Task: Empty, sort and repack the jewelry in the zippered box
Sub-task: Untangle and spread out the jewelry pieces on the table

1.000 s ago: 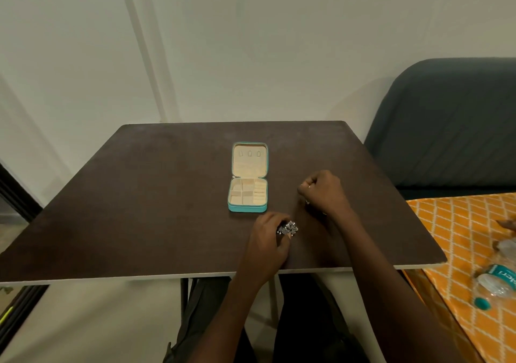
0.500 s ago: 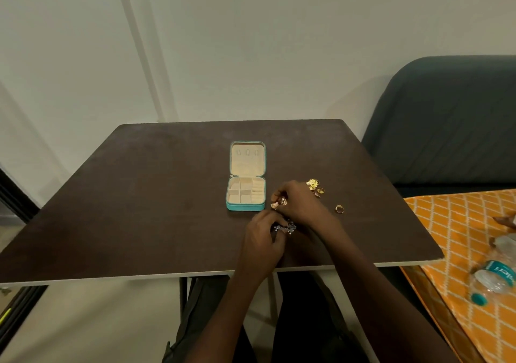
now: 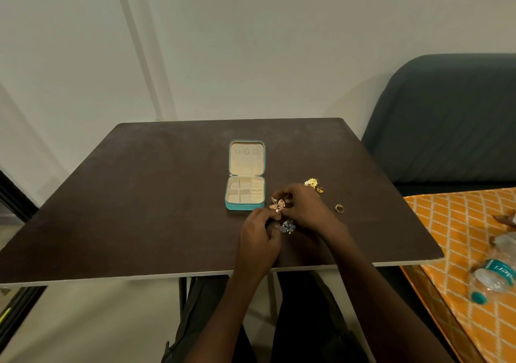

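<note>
A teal zippered jewelry box (image 3: 245, 207) lies open on the dark table (image 3: 139, 209), its beige compartments bare and its lid flat behind. Just right of its front corner, my right hand (image 3: 304, 209) and my left hand (image 3: 258, 234) meet over a rose-gold leaf-shaped piece (image 3: 277, 204), both pinching it. A dark silver cluster piece (image 3: 287, 226) lies on the table just below the fingers. Further right lie a gold flower piece (image 3: 311, 182), a gold ring (image 3: 320, 190) beside it, and a second gold ring (image 3: 339, 208).
A dark grey sofa (image 3: 446, 128) stands at the right of the table. An orange patterned surface (image 3: 460, 237) at the lower right carries a plastic water bottle (image 3: 494, 279). A white wall is behind the table.
My right hand has come left from the gold pieces, uncovering them, and now meets my left hand at the rose-gold piece. The silver cluster has left my left hand's fingers.
</note>
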